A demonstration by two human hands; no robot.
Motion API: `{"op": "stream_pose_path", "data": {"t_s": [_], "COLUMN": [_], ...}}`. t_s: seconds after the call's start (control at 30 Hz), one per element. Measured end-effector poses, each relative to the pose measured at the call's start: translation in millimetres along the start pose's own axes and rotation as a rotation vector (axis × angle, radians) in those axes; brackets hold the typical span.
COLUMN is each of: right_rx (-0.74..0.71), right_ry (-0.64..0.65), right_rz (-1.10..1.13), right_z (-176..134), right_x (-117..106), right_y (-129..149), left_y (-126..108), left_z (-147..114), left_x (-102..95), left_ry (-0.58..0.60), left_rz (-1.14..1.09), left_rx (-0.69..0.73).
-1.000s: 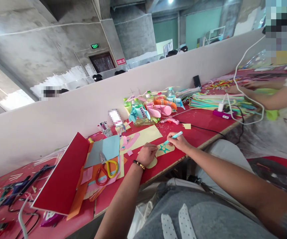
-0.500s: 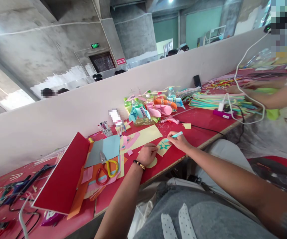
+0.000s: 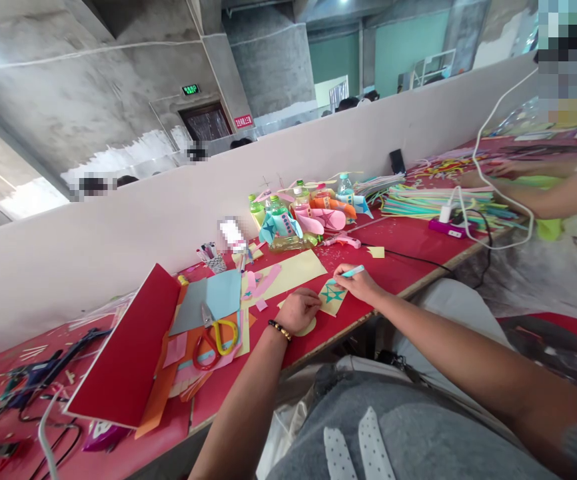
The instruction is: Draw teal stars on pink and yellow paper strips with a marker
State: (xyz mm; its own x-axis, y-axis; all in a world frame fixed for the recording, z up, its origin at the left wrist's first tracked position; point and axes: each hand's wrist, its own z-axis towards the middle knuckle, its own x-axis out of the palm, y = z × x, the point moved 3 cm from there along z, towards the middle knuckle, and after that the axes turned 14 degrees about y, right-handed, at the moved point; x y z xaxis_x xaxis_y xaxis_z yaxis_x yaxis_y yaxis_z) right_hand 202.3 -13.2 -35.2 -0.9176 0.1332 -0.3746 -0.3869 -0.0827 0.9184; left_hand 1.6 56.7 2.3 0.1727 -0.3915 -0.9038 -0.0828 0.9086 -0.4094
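Observation:
A teal marker (image 3: 354,271) is gripped in my right hand (image 3: 361,285), its tip end over a small piece of pale yellow paper (image 3: 337,310). That paper bears a five-pointed star drawn in teal lines. My left hand (image 3: 300,311), fingers curled together, presses at the left edge of the same paper. Under my left wrist, part of another pale yellow paper piece (image 3: 310,328) with a rounded edge shows. Beyond both hands lies a larger pale yellow sheet (image 3: 301,267) with pink cutouts (image 3: 267,283) on its left part.
Left of my hands lie scissors (image 3: 217,340) on colored paper, beside a propped red board (image 3: 126,357). Decorated plastic bottles (image 3: 281,220) stand behind, near a pink glue gun (image 3: 344,241). A pen cup (image 3: 215,265), paper strips (image 3: 433,202) and a purple power strip (image 3: 447,229) surround them. A person's arm (image 3: 543,197) reaches in at right.
My right hand with the marker has shifted slightly left along the star. The yellow paper has turned and moved a little to the right; my left hand moved slightly with it.

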Motion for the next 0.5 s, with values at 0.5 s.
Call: {"op": "stream_pose_path", "data": {"t_s": [0.5], "right_rx": [0.005], "right_ry": [0.015], "right_rz": [-0.067], "right_z": [-1.5], "right_x": [-0.1], "right_y": [5.8], "left_y": [1.1], "left_z": [0.1], "left_x": [0.7], "left_ry": [-0.012], "left_rz": [-0.005], "left_rx": [-0.009]}}
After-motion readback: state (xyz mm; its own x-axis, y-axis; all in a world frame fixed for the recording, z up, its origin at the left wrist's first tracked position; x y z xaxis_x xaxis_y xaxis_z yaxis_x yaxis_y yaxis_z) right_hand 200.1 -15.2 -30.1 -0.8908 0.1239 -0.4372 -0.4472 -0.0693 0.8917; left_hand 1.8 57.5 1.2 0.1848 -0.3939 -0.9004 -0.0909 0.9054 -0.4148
